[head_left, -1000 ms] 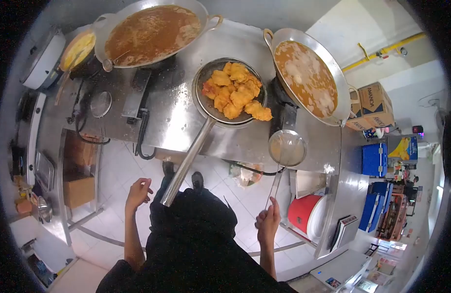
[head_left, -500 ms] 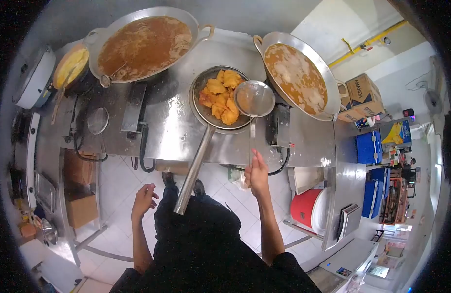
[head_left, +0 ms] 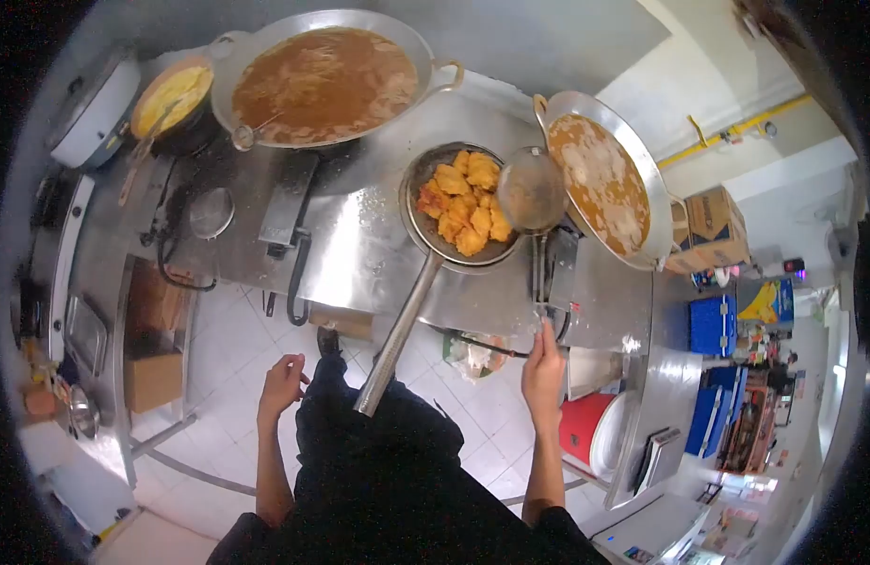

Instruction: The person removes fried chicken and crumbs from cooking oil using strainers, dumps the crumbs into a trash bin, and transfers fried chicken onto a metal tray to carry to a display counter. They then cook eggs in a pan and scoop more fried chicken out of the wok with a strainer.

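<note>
My right hand [head_left: 545, 372] is closed around the handle of a small mesh skimmer [head_left: 533, 190], whose round head hovers between the large strainer and the right pan. Golden fried pieces, which look like chicken [head_left: 469, 200], lie heaped in the large long-handled strainer [head_left: 418, 287]. That strainer rests on the steel counter, its metal handle pointing toward my body. My left hand [head_left: 282, 386] hangs low in front of the counter, fingers loosely bent and apart, with nothing in it. Bubbling brown oil fills the right pan [head_left: 663, 218] and the left pan [head_left: 425, 52].
A bowl of yellow batter [head_left: 178, 99] stands at the far left. Another skimmer [head_left: 211, 214] lies on the counter [head_left: 359, 273]. Black hoses hang along its front edge. On the right are a cardboard box [head_left: 713, 226], blue coolers [head_left: 713, 325] and a red drum [head_left: 585, 428].
The view has shifted, so the counter items sit farther right. My right hand and the skimmer have moved right toward the right pan. My left hand stays low and holds nothing.
</note>
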### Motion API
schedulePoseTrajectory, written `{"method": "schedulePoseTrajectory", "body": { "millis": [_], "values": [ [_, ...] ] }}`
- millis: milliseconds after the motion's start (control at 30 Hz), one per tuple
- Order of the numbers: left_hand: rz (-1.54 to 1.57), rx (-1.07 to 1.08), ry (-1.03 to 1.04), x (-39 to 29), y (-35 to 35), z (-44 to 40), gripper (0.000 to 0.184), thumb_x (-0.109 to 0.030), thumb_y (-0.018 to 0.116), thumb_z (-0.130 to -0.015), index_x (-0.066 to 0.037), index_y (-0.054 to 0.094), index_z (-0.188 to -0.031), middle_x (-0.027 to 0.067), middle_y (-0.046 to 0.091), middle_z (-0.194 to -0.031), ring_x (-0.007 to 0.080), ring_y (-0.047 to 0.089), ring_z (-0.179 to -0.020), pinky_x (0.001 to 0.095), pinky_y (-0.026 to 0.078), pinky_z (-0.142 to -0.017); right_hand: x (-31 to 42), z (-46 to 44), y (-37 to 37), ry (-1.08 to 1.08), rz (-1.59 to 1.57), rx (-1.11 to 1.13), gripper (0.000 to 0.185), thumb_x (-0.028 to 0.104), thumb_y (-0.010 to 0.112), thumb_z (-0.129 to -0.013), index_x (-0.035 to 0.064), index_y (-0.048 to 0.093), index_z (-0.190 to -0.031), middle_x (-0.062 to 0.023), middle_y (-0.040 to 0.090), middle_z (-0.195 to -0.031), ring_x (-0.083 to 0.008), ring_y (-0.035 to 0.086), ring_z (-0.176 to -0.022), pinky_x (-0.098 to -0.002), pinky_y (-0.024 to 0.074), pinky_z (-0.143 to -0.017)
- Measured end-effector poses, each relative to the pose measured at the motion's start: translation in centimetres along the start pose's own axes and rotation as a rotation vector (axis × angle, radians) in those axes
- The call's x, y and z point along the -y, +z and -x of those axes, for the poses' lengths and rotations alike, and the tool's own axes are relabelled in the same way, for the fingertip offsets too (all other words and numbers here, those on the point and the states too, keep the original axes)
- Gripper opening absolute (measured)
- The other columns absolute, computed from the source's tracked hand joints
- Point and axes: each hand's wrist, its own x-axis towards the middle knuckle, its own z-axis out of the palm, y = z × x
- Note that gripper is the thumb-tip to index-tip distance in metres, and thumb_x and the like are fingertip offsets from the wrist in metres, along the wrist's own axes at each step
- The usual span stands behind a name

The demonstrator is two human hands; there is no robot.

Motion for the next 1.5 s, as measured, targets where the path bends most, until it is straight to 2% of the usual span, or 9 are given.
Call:
{"method": "schedulePoseTrajectory", "body": {
  "millis": [200,267,333,400,700,767,800,1033,1500],
  "values": [
    [-0.141,-0.102,-0.097,1.6,-0.9,0.2,0.046,-0.043,0.051,-0.092,0.000,0.060,-0.106,0.0134,0.067,-0.068,0.0243,0.066,-0.059,0.0367,0.052,-0.062,4.5,-9.2,-1.1,0.121,-0.463,0.130,0.034,0.014,0.043,-0.098,0.0010,0.051,-0.129,-0.0141,0.061,-0.074,-0.0120,0.052,-0.060,-0.0325,0.0445,-0.056],
    [-0.241,-0.105,-0.051,2.5,-1.2,0.2,0.043,-0.043,0.053,-0.090,-0.003,0.063,-0.102,0.0161,0.067,-0.071,0.0331,0.067,-0.073,0.0420,0.051,-0.073,6.7,-14.0,1.4,-0.078,-0.491,0.104,0.036,0.019,0.040,-0.101,0.0018,0.050,-0.131,0.0068,0.043,-0.065,-0.0024,0.030,-0.053,-0.0179,0.0291,-0.049],
    [-0.242,-0.120,-0.044,4.2,-1.6,-0.1,0.041,-0.043,0.054,-0.090,-0.004,0.063,-0.100,0.0167,0.067,-0.072,0.0353,0.066,-0.076,0.0435,0.050,-0.074,10.3,-18.9,4.2,-0.563,-0.095,-0.140,0.035,0.011,0.041,-0.097,-0.0020,0.049,-0.129,-0.0163,0.066,-0.077,-0.0299,0.064,-0.068,-0.0373,0.0472,-0.061],
    [-0.254,-0.133,-0.036,5.6,-2.3,0.2,0.039,-0.042,0.055,-0.089,-0.005,0.064,-0.099,0.0174,0.067,-0.073,0.0375,0.065,-0.080,0.0451,0.050,-0.075,15.9,-21.4,5.7,-0.442,-0.041,0.077,0.037,0.005,0.045,-0.091,-0.0034,0.049,-0.127,-0.0294,0.063,-0.092,-0.0482,0.060,-0.088,-0.0488,0.0463,-0.075],
    [-0.509,-0.436,-0.093,16.5,-4.2,3.5,0.040,-0.041,0.060,-0.086,-0.005,0.060,-0.103,0.0256,0.065,-0.085,0.0420,0.063,-0.086,0.0492,0.050,-0.076,19.7,-35.4,19.3,-0.978,0.093,0.146,0.037,0.006,0.045,-0.086,-0.0024,0.054,-0.120,-0.0267,0.059,-0.068,-0.0422,0.061,-0.064,-0.0446,0.0474,-0.055],
    [-0.586,-0.307,-0.232,18.2,-4.6,3.9,0.042,-0.042,0.059,-0.085,-0.004,0.059,-0.104,0.0246,0.065,-0.090,0.0409,0.063,-0.090,0.0488,0.050,-0.079,23.9,-34.1,17.1,-0.177,-0.122,0.767,0.029,0.011,0.042,-0.091,-0.0019,0.059,-0.111,-0.0116,0.055,-0.061,-0.0216,0.053,-0.048,-0.0337,0.0384,-0.040],
    [-0.611,-0.247,-0.260,18.1,-5.2,4.1,0.043,-0.042,0.058,-0.086,-0.004,0.059,-0.104,0.0242,0.065,-0.091,0.0401,0.063,-0.091,0.0481,0.050,-0.080,25.9,-32.4,15.8,-0.138,-0.160,0.804,0.029,0.015,0.041,-0.095,0.0003,0.058,-0.114,-0.0022,0.046,-0.059,-0.0084,0.037,-0.044,-0.0263,0.0275,-0.036],
    [-0.555,-0.237,-0.232,17.2,-7.8,3.3,0.046,-0.044,0.056,-0.087,-0.003,0.057,-0.107,0.0242,0.065,-0.091,0.0392,0.062,-0.093,0.0474,0.049,-0.081,29.9,-32.2,19.8,0.147,-0.576,0.960,0.043,0.003,0.036,-0.091,0.0013,0.042,-0.134,0.0007,0.045,-0.064,-0.0077,0.034,-0.044,-0.0242,0.0215,-0.036],
    [-0.337,-0.388,-0.128,13.2,-11.1,2.4,0.034,-0.033,0.061,-0.086,-0.005,0.059,-0.104,0.0224,0.066,-0.087,0.0393,0.063,-0.087,0.0473,0.050,-0.078,34.3,-32.6,22.8,0.337,-0.952,0.994,0.022,0.013,0.033,-0.098,0.0075,0.047,-0.115,0.0038,0.037,-0.061,-0.0035,0.027,-0.043,-0.0186,0.0186,-0.033]
  ]
}}
